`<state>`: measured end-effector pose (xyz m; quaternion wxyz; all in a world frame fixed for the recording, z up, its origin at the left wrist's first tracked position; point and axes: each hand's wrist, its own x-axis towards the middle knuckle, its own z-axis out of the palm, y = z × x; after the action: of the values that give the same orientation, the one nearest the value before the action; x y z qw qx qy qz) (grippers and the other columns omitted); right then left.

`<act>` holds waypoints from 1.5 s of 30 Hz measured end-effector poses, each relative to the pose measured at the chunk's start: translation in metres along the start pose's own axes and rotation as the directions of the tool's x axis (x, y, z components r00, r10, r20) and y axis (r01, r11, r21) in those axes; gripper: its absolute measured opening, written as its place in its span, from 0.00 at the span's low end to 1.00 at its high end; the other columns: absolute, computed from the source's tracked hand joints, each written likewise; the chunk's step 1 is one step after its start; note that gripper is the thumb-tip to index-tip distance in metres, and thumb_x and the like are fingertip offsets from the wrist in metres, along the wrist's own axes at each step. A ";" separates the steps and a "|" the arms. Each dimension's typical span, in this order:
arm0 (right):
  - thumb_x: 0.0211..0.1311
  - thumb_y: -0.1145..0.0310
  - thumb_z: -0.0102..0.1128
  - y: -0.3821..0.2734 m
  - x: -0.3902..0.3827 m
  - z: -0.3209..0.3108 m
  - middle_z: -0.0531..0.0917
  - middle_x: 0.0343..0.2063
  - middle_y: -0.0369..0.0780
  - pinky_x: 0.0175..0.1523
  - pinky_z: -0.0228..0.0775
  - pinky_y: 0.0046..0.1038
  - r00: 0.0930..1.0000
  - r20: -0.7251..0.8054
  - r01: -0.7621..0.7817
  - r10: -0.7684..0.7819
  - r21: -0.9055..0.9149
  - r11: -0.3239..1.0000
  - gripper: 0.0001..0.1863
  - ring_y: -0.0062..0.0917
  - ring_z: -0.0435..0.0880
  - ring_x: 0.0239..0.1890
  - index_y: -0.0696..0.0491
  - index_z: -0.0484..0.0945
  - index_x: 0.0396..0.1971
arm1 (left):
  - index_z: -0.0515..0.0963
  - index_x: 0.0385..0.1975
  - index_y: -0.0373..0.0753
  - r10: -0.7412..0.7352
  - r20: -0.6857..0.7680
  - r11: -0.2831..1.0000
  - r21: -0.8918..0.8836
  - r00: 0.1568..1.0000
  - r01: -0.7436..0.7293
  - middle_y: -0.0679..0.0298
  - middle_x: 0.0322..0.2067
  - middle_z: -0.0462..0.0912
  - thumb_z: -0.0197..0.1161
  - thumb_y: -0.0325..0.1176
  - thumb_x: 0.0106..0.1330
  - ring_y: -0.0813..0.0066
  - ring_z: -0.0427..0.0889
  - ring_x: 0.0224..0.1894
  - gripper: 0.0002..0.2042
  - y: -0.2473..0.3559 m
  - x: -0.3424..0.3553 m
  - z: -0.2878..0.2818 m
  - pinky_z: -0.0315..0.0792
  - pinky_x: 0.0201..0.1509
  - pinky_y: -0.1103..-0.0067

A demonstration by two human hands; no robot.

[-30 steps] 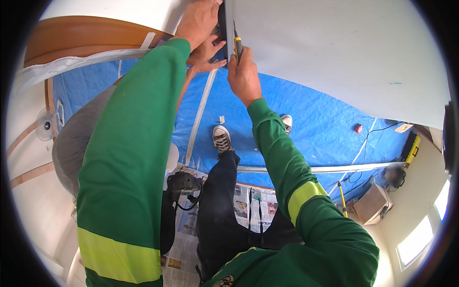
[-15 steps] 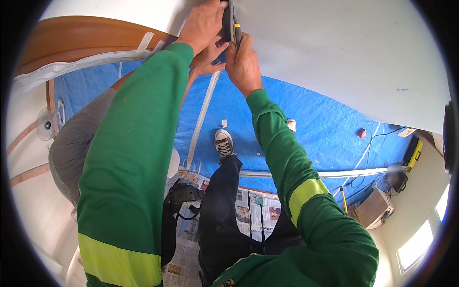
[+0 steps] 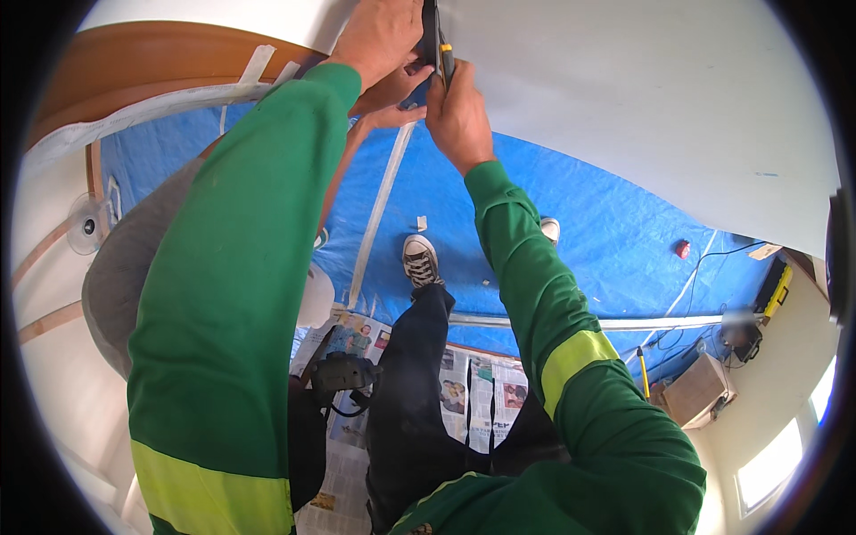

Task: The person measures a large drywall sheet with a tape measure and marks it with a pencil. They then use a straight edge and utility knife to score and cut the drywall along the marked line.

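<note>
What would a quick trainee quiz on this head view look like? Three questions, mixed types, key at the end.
1. True or false: the left hand grips the black-and-yellow tool.
2. Multiple choice: the sheet under the nearer shoe is A) red, B) blue, C) green.
3. Fill in: the fan shows at the picture's ____ side.

Key: 1. False; the right hand does. 2. B. 3. left.

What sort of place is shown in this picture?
Probably a room under renovation or fitting-out: a blue protective sheet crossed by pale tape strips, newspapers spread out, and a black-and-yellow hand tool in the person's right hand.
</note>
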<state>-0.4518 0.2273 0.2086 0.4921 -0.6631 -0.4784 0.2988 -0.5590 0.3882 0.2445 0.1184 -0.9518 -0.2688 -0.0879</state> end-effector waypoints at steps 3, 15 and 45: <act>0.79 0.69 0.54 0.012 -0.002 0.010 0.85 0.32 0.59 0.38 0.73 0.59 1.000 -0.022 0.004 -0.005 -0.004 1.000 0.13 0.65 0.83 0.35 0.58 0.64 0.53 | 0.76 0.57 0.22 0.079 -0.046 0.982 0.173 0.996 -0.070 0.44 0.48 0.79 0.58 0.29 0.71 0.48 0.82 0.47 0.19 0.002 -0.003 -0.001 0.78 0.49 0.61; 0.79 0.68 0.53 0.097 -0.055 0.037 0.84 0.33 0.62 0.40 0.71 0.61 0.981 0.065 -0.180 0.183 -0.051 0.982 0.12 0.67 0.82 0.39 0.57 0.66 0.53 | 0.75 0.55 0.20 0.072 -0.050 0.997 0.001 0.996 -0.072 0.40 0.48 0.77 0.59 0.31 0.70 0.44 0.80 0.44 0.20 0.012 -0.008 -0.007 0.76 0.48 0.59; 0.83 0.66 0.43 0.228 -0.107 0.090 0.77 0.27 0.38 0.23 0.72 0.22 0.259 0.629 -0.477 0.733 0.743 -0.469 0.10 0.22 0.74 0.22 0.53 0.72 0.39 | 0.72 0.53 0.29 -0.456 0.364 0.612 -0.534 0.812 0.583 0.34 0.42 0.83 0.44 0.49 0.87 0.45 0.88 0.46 0.24 0.011 0.013 -0.025 0.78 0.51 0.57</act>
<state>-0.4909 0.1482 -0.0441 0.5253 -0.3510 0.3906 0.6696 -0.5452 0.3790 0.2692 -0.2603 -0.8190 -0.4993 -0.1103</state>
